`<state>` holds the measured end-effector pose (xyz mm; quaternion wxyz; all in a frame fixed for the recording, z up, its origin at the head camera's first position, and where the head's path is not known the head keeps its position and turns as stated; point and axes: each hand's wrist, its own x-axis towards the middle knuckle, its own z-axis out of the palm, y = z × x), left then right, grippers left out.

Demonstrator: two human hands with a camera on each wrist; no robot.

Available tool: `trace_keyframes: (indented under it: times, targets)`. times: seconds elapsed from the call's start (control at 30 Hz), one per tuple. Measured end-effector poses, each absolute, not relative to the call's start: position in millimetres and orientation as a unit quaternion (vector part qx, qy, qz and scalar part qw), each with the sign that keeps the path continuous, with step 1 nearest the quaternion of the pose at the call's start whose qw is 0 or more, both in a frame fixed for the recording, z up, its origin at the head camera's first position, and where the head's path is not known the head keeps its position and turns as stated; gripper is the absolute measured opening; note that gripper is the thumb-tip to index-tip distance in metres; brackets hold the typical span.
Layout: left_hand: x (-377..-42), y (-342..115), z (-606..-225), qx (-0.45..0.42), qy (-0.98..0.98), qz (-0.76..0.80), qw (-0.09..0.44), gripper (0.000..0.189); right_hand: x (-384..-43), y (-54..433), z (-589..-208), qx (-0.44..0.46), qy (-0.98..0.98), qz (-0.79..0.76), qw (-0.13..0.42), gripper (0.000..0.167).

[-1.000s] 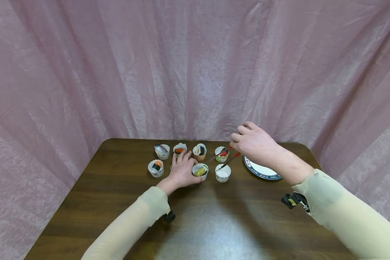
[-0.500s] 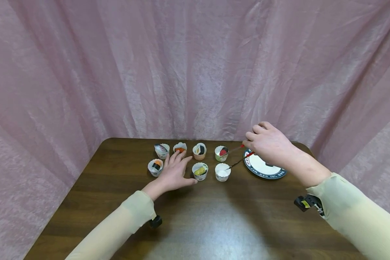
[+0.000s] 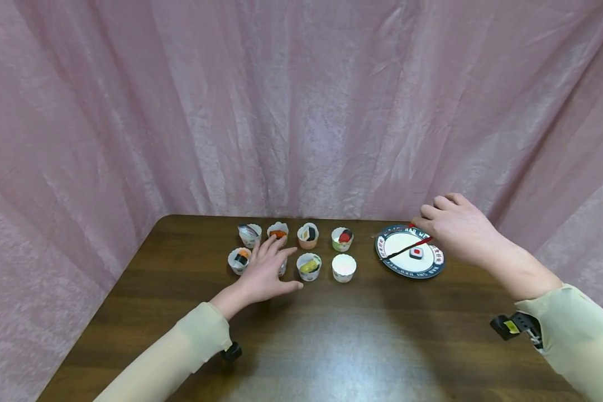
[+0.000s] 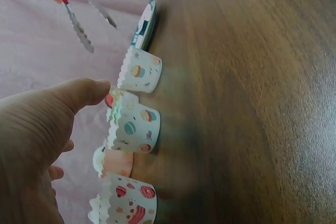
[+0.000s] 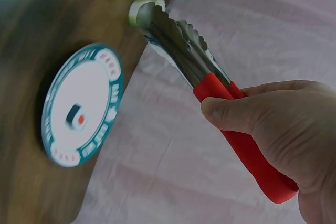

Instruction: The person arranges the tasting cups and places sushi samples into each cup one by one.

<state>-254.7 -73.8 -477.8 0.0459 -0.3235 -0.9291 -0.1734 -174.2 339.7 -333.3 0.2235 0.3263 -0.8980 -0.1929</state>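
My right hand [image 3: 457, 226] grips red-handled metal tongs [image 5: 244, 148] over the plate. Their arms stand apart with nothing between them. The round white plate [image 3: 394, 245] has a blue lettered rim and bears one toy sushi roll [image 3: 416, 253] with a red centre. My left hand [image 3: 266, 273], fingers spread, hovers over the front row of paper cups and hides most of one cup. Near its thumb is a cup [image 3: 309, 276] with a yellow sushi piece. To the right of that stands a white paper cup [image 3: 344, 273] with no piece visible inside.
Along the back stand cups holding a silvery piece [image 3: 248, 231], an orange piece [image 3: 278, 234], a black-and-white piece [image 3: 309, 232] and a red piece [image 3: 345, 237]. A cup [image 3: 238, 267] with orange-and-black sushi sits front left. A pink curtain [image 3: 301, 111] hangs behind the wooden table [image 3: 331, 335].
My right hand has carried the tongs rightward from the cups to over the plate. My left hand has let go of the yellow piece's cup and drawn back left, fingers spread.
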Motion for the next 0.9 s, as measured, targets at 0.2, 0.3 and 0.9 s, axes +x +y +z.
trace_keyframes:
  times: [0.2, 0.3, 0.9]
  targets:
    - [-248, -68, -469, -0.338, -0.925, -0.17, 0.042, 0.087, -163, 365, -337, 0.301, -0.909, -0.191, 0.215, 0.053]
    - [-247, -64, -466, -0.345, -0.92, -0.18, 0.04, 0.084, -159, 376, -339, 0.287, -0.914, -0.195, 0.21, 0.06]
    - [-246, -34, -451, -0.348, -0.919, -0.18, 0.039, 0.083, -149, 428, -359, 0.235, -0.937, -0.162, 0.201, 0.055]
